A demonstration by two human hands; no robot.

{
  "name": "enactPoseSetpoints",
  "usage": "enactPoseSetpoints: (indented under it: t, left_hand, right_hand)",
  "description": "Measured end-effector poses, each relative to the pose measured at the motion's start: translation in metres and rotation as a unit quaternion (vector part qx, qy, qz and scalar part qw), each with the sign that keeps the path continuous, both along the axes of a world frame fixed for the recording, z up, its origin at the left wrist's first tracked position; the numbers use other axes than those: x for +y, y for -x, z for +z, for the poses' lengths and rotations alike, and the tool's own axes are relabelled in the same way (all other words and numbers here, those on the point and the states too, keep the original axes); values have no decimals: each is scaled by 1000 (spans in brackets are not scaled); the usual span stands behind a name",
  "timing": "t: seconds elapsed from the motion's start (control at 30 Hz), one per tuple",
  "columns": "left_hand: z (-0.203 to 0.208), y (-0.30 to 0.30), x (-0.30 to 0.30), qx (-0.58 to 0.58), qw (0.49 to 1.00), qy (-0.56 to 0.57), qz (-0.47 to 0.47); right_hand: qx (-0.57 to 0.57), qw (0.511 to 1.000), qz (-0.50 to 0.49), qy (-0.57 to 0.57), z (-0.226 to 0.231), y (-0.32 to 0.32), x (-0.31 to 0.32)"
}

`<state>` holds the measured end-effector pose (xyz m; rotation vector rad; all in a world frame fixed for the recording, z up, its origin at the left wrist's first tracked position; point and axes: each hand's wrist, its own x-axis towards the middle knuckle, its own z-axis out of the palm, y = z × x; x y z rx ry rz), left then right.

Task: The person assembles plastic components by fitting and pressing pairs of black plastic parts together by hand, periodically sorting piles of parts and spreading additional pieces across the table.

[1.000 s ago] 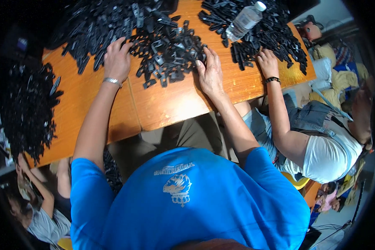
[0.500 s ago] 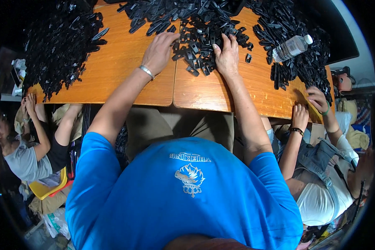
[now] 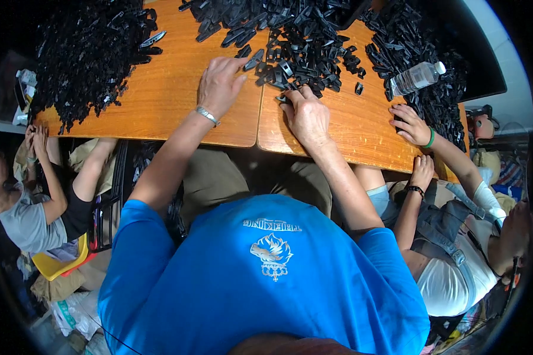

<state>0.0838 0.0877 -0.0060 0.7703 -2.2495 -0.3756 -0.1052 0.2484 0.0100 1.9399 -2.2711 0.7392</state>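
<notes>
My left hand rests on the wooden table with its fingers apart. Beside its fingertips lie a small black plastic piece and a longer dark clip-like piece; no object shows in its grasp. At the near edge of the middle heap of small black plastic parts, my right hand has its fingers bent and drawn together. A black plastic part sticks out by its thumb and fingertips, pinched there. Its far end is hidden by the fingers.
Large heaps of black parts lie at the left, far middle and right. A clear bottle lies on the right heap. A co-worker's hand reaches onto the table's right side; another person sits at the left.
My right hand has come left and nearer, its spread fingers now closed on a black part. A co-worker's green-banded hand has moved left onto the table. The view has shifted slightly.
</notes>
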Motion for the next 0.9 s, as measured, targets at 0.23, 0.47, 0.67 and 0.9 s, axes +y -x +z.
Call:
enactPoseSetpoints:
  t: [0.23, 0.47, 0.67, 0.9]
  left_hand:
    - [9, 42, -29, -111, 991, 15, 72]
    - [14, 63, -37, -186, 979, 13, 85]
    - [12, 50, -42, -52, 995, -44, 66]
    - [23, -21, -13, 333, 716, -609, -69]
  right_hand:
    - [14, 1000, 24, 12, -8, 4, -24]
    - [31, 997, 27, -60, 11, 3, -36]
    - [72, 994, 86, 2, 2, -2, -42]
    - [-39, 992, 116, -12, -9, 12, -32]
